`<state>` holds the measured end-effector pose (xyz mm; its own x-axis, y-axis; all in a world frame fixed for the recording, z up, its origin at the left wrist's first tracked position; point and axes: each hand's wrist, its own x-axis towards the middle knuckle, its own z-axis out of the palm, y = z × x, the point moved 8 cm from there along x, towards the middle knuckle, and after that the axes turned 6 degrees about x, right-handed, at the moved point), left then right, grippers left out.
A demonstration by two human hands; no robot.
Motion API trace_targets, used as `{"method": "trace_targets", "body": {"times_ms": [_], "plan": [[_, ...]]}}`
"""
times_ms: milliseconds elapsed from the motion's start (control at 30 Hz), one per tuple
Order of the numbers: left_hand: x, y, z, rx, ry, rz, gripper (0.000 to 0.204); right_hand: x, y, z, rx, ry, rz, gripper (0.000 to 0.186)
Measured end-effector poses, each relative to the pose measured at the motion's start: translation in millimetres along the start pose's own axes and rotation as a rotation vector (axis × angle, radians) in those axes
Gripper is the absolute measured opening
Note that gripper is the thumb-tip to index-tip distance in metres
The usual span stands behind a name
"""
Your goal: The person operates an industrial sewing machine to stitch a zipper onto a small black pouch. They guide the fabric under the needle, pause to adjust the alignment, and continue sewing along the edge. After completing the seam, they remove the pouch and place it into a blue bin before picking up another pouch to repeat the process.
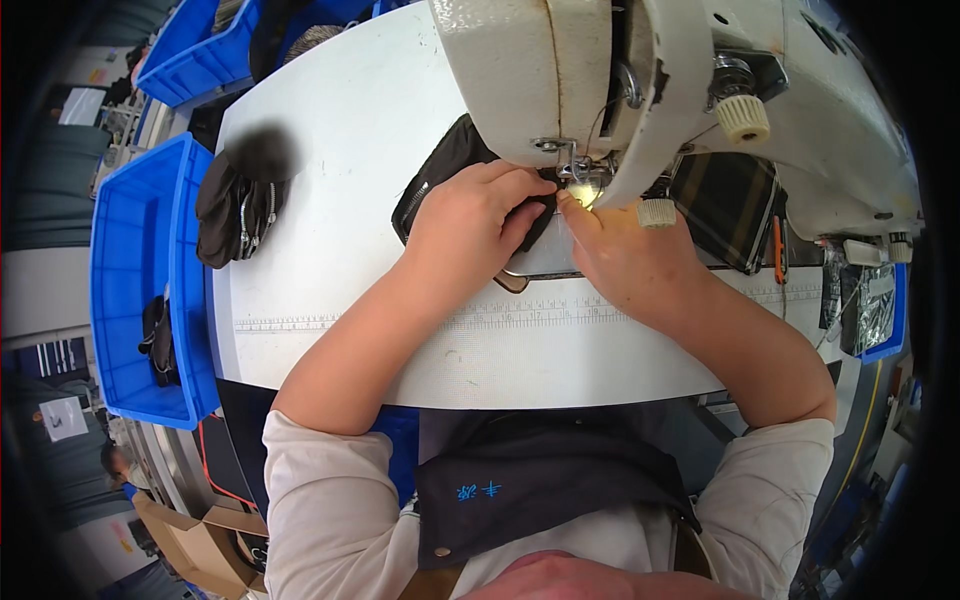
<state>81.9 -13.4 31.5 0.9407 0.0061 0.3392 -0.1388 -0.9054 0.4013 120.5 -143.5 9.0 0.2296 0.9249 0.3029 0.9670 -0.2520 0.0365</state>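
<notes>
A dark fabric piece with a zipper (437, 172) lies under the head of a white sewing machine (520, 80). My left hand (470, 215) rests over it, fingers bent and pinching its edge close to the presser foot (577, 172). On the other side of the needle area, my right hand (640, 258) grips the same piece, its thumb near the lit spot and its other fingers mostly hidden under the hand and the machine. Part of the cloth is covered by my hands and the machine head.
Left on the white table (340, 230) sits a dark zippered pouch (235, 210). Beyond the edge stands a blue bin (135, 290) holding dark pieces. Plaid fabric (725, 205) and an orange-handled tool (780, 245) lie right of the machine. Another blue bin (200, 55) stands at far left.
</notes>
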Motion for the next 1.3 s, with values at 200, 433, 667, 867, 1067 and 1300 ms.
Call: {"method": "trace_targets", "body": {"times_ms": [200,433,667,867,1067,1300], "plan": [[1.9,-0.2,-2.1,-0.036,-0.041,-0.084,0.016,-0.1,-6.0,-12.9,0.103,0.132,-0.067,0.041],[-3.6,10.0,3.0,0.126,-0.018,0.022,0.027,0.7,-3.3,-8.1,0.145,0.034,-0.005,0.035],[-3.2,21.0,5.0,0.341,-0.004,0.048,0.026,0.6,-3.7,-9.8,0.206,0.023,0.004,0.036],[-1.4,20.3,5.4,0.269,0.017,0.006,0.023,1.8,-2.9,-13.1,0.178,0.037,-0.014,0.032],[1.4,6.3,4.9,0.107,-0.040,-0.110,0.017,-0.1,-0.4,-10.0,0.086,-0.049,0.013,0.031],[-1.6,3.4,6.3,0.049,0.004,-0.108,0.020,-0.1,-1.2,-12.9,0.171,0.031,-0.031,0.030]]}}
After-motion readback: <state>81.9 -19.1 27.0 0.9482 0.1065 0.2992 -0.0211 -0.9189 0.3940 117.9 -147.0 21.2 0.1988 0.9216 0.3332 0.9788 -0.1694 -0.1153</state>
